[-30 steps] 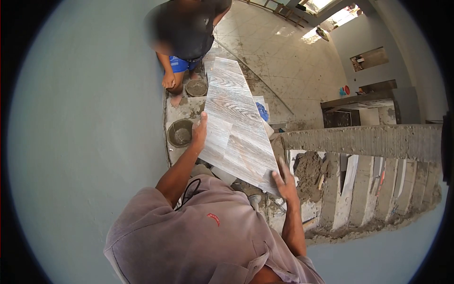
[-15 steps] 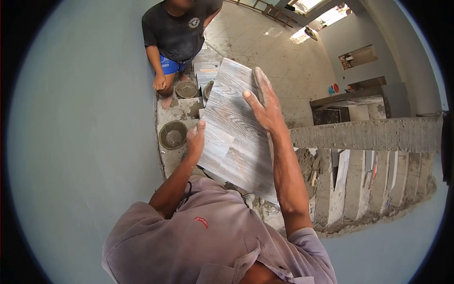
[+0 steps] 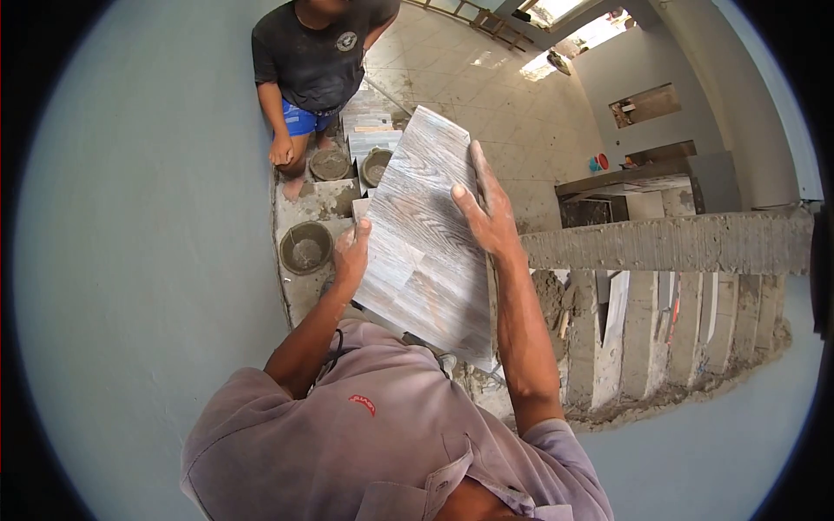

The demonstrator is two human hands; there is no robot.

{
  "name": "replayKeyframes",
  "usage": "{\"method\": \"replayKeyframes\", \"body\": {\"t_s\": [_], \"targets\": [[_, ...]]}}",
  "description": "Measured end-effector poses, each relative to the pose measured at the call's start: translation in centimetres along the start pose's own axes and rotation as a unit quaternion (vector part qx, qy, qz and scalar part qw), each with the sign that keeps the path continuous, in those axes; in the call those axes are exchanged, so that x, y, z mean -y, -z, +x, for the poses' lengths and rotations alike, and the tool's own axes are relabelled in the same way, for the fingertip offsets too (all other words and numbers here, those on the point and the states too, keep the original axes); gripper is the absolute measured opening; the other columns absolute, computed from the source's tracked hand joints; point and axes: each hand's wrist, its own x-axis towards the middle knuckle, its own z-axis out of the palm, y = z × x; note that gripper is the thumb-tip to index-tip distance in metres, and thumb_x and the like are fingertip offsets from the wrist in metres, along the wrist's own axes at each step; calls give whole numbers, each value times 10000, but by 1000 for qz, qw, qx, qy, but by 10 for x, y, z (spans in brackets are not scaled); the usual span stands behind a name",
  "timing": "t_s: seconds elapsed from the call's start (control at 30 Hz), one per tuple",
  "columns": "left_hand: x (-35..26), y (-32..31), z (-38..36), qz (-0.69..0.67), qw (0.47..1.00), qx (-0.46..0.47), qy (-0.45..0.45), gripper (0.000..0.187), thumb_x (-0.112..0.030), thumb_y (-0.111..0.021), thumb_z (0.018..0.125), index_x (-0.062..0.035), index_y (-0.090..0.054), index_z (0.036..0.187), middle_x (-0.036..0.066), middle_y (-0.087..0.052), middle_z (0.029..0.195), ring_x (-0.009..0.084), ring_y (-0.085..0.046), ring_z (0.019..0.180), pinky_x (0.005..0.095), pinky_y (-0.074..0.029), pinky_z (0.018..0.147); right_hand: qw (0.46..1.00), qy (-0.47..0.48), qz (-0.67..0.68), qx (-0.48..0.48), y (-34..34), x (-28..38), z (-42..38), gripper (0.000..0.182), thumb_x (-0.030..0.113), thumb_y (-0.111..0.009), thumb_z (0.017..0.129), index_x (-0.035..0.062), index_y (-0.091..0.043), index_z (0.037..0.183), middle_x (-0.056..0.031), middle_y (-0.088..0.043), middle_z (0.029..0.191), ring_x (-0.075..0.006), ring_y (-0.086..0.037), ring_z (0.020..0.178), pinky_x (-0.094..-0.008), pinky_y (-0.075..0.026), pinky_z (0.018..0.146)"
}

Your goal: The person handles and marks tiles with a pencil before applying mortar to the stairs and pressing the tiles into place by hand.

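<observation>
A long grey tile with a wood-grain pattern (image 3: 426, 230) is held tilted in front of my chest, between both hands. My left hand (image 3: 352, 252) grips its left edge, with the thumb at the edge and the other fingers mostly hidden. On the opposite long edge, my right hand (image 3: 489, 208) presses with its palm side, the thumb over the tile's face and the fingers stretched along the edge. Just left of my left hand stands a bucket with grey mortar (image 3: 307, 248).
A person in a dark shirt (image 3: 317, 65) stands on the steps ahead, near two more buckets (image 3: 330, 163) (image 3: 376, 167). A plain wall (image 3: 148, 217) rises at the left. At the right runs a rough concrete ledge (image 3: 660, 243), with bare stair steps (image 3: 643, 330) beyond it.
The view has shifted slightly, so the surroundings sit a little further left. The tile has turned slightly in my hands, and more of the bucket behind it shows.
</observation>
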Motion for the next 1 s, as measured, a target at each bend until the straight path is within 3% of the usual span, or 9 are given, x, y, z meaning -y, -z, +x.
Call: {"method": "replayKeyframes", "body": {"t_s": [0.67, 0.87, 0.93, 1.0], "targets": [[-9, 6, -3, 27, 999, 18, 1, 484, -445, -449, 889, 4, -474, 709, 14, -406, 654, 136, -354, 654, 294, -350, 614, 999, -31, 23, 4, 6, -15, -21, 735, 530, -461, 819, 18, -317, 1328, -210, -349, 1336, -325, -330, 1247, -392, -294, 1005], [-2, 7, 1, 64, 998, 16, -21, 490, -444, -443, 890, 25, -536, 776, 35, -470, 688, 153, -401, 686, 302, -374, 658, 1000, 13, 18, 1, 11, -5, 6, 753, 582, -343, 842, 7, -311, 1328, -206, -318, 1357, -319, -287, 1274, -370, -234, 1034], [1, 10, 1, 88, 995, 38, 7, 622, -569, -402, 847, 4, -602, 983, 161, -618, 831, 264, -565, 797, 352, -413, 742, 999, 23, 41, 7, 11, -2, 11, 761, 593, -303, 848, 2, -307, 1328, -204, -310, 1362, -314, -272, 1282, -361, -214, 1043], [0, 10, 1, 93, 995, 34, 8, 616, -565, -400, 848, 1, -604, 977, 164, -618, 821, 269, -566, 786, 355, -414, 736, 998, 22, 65, 13, 10, 0, 17, 771, 599, -254, 856, -9, -302, 1327, -198, -304, 1367, -302, -258, 1291, -350, -194, 1050]]}}
